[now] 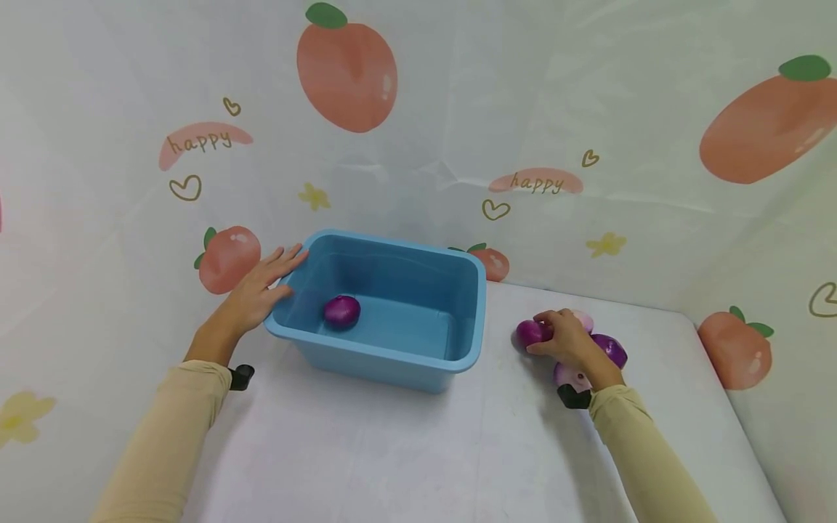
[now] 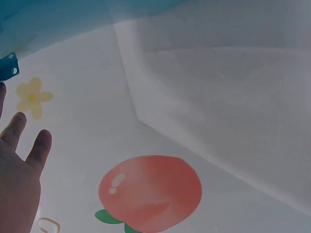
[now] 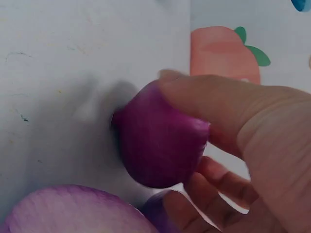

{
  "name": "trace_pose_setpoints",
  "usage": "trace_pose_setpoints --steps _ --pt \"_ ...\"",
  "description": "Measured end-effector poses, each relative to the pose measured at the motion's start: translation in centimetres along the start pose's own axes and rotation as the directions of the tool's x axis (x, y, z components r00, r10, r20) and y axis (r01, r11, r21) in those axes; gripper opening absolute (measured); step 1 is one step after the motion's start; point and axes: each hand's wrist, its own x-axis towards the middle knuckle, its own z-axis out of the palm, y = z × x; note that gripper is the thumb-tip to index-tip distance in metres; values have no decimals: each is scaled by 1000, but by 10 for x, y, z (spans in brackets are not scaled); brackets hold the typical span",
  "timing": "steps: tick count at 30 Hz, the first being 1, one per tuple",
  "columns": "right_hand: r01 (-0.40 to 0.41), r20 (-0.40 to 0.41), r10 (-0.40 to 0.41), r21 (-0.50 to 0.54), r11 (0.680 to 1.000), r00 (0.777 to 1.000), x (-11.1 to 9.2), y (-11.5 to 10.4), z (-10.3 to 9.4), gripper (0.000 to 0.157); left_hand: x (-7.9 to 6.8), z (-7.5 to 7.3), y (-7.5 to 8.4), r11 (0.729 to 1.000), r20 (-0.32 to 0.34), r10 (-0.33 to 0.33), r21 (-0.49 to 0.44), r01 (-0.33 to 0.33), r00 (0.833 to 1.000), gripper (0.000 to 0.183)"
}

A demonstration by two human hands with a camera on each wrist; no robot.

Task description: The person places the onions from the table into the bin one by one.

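My right hand grips a red onion at the right of the table. In the right wrist view the thumb lies over this onion, with the fingers around its far side. Close about that hand are a glossy dark purple onion and two paler ones, one behind and one in front, partly covered by the hand. My left hand rests with extended fingers on the left rim of a blue plastic bin. Another red onion lies inside it, towards the left.
The bin stands on a white table, left of the onions. Behind it rises a white cloth backdrop printed with fruit, flowers and hearts, which also covers the right side. Dark straps sit at both wrists.
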Motion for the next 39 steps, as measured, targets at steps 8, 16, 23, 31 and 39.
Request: trace_pose_setpoints --steps 8,16,23,31,39 --pt "-6 99 5 18 1000 995 6 2 6 67 1 1 -1 1000 -5 -6 0 6 1000 64" --pt "-34 124 31 24 999 992 10 2 10 72 0 1 -2 1000 -7 -7 -4 7 1000 64" --pt "21 107 -16 -48 999 994 9 -5 10 91 0 0 0 1000 -1 -14 8 14 1000 64" --pt "69 -17 -69 7 998 997 4 -18 -6 76 -1 0 0 1000 -4 -13 -1 13 1000 64" --pt "131 -106 -115 154 979 988 4 -26 -13 81 -1 2 -1 1000 -11 0 2 0 1000 64"
